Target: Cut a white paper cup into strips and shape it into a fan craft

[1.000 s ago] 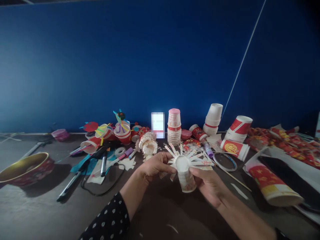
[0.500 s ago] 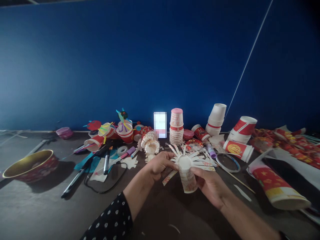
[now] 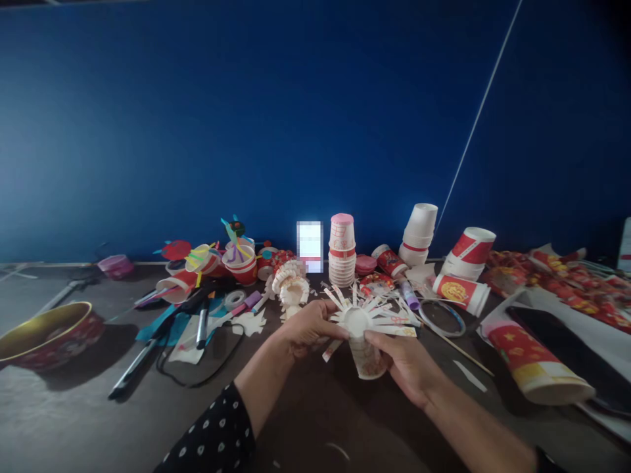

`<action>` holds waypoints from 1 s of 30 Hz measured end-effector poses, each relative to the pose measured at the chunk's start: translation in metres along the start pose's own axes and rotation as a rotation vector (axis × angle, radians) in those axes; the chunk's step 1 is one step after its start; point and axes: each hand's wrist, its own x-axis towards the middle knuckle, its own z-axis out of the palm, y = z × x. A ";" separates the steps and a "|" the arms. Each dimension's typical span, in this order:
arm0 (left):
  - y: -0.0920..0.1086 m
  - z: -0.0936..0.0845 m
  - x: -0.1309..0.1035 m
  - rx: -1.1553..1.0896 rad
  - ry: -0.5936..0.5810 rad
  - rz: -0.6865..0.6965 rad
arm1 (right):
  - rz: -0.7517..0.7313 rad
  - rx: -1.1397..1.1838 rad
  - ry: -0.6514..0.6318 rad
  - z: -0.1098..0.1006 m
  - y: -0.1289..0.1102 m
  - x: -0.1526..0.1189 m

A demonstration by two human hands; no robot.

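Observation:
Between my hands, over the table's middle, is a pale paper cup (image 3: 369, 360) whose wall is cut into narrow strips that fan outward around its upper end. My left hand (image 3: 311, 328) is closed at the cup's left side, thumb stretched to the base of the strips. On the right side, my right hand (image 3: 401, 360) grips the cup with its thumb near the upper edge; its other fingers are mostly hidden. A ruffled white paper piece (image 3: 294, 289) stands just beyond my left hand.
Behind the hands stands a stack of paper cups (image 3: 342, 263), with white cups (image 3: 420, 226) further right. A red cup (image 3: 537, 364) lies beside a dark phone (image 3: 566, 355). At left are a gold-lined bowl (image 3: 54, 341), a marker (image 3: 202, 327) and decorated cups (image 3: 241, 266).
The whole scene has shifted slightly left as the head view turned. Both hands still hold the cut cup, and my left thumb reaches further onto its edge.

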 end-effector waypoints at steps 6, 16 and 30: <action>-0.005 -0.004 0.002 0.094 -0.027 0.017 | -0.008 0.022 -0.089 0.000 -0.001 -0.001; -0.004 -0.002 0.003 0.125 0.043 0.032 | 0.033 0.034 -0.157 -0.002 0.000 -0.002; -0.005 -0.001 0.002 0.206 0.043 0.037 | 0.071 -0.015 -0.037 0.001 -0.001 -0.003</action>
